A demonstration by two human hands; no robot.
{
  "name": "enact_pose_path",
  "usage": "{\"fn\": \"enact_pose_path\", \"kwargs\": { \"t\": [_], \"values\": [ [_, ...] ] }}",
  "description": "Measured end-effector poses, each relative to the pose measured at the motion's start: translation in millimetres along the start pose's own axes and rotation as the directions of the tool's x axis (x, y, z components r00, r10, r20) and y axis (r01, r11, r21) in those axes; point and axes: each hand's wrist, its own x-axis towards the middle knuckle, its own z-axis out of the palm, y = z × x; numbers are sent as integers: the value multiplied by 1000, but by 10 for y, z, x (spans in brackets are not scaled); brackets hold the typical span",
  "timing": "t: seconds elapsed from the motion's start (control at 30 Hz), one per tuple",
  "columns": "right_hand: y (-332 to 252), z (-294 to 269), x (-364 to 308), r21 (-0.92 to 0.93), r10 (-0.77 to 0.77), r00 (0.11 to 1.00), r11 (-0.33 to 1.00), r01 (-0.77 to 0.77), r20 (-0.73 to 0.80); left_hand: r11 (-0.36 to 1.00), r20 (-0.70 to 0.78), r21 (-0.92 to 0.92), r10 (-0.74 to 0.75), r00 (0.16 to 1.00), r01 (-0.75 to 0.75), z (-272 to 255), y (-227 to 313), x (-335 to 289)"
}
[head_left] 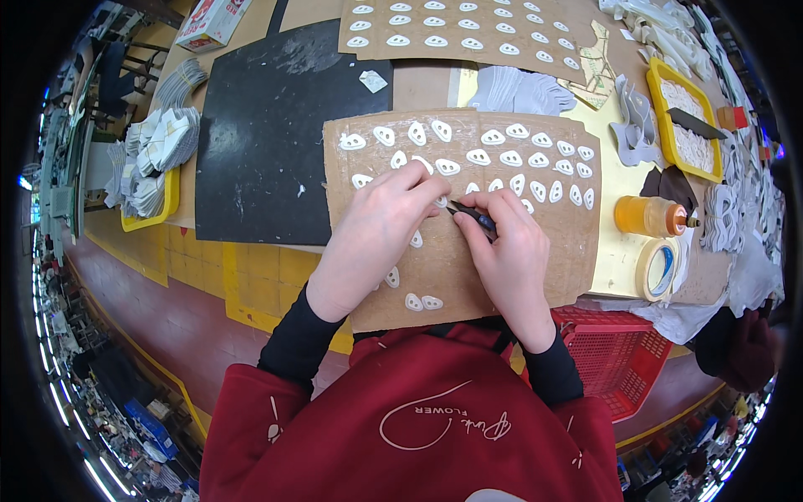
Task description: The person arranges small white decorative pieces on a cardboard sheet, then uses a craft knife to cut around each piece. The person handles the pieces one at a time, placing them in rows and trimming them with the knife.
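Note:
A brown cardboard sheet [468, 276] lies in front of me, dotted with several small white oval pieces [502, 158]. My left hand [376, 234] rests flat on the sheet, its fingertips pressing down near one piece. My right hand [506, 251] is closed around a thin dark tool [473, 216] whose tip points left toward my left fingertips. Both hands nearly touch at the sheet's middle.
A black mat [276, 134] lies to the left, and a second cardboard sheet [468, 33] with white pieces sits behind. An orange bottle [648, 216], a tape roll [657, 269], two yellow trays [669, 117] [167, 201] and a red basket [615, 360] surround the work.

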Motion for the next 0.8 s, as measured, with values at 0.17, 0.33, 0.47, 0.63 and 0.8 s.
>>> {"fn": "enact_pose_path", "kwargs": {
  "t": [0.17, 0.33, 0.47, 0.63, 0.8],
  "values": [
    [3, 3, 2, 56, 34, 999, 998, -33, -5, 1000, 22, 10, 5, 1000, -5, -2, 9, 9],
    [-7, -4, 3, 101, 53, 999, 993, -53, 2, 1000, 67, 13, -6, 998, 6, -15, -7, 15],
    [-17, -16, 1, 174, 59, 998, 983, -54, -23, 999, 34, -28, -16, 999, 16, -12, -22, 22],
    [-8, -38, 0, 201, 47, 998, 979, -39, -37, 976, -7, -199, -92, 996, 88, -73, -53, 16],
    [9, -10, -40, 220, -8, 996, 975, 28, -93, 735, -180, -667, -315, 932, 119, -292, -200, -195]
  ]
}}
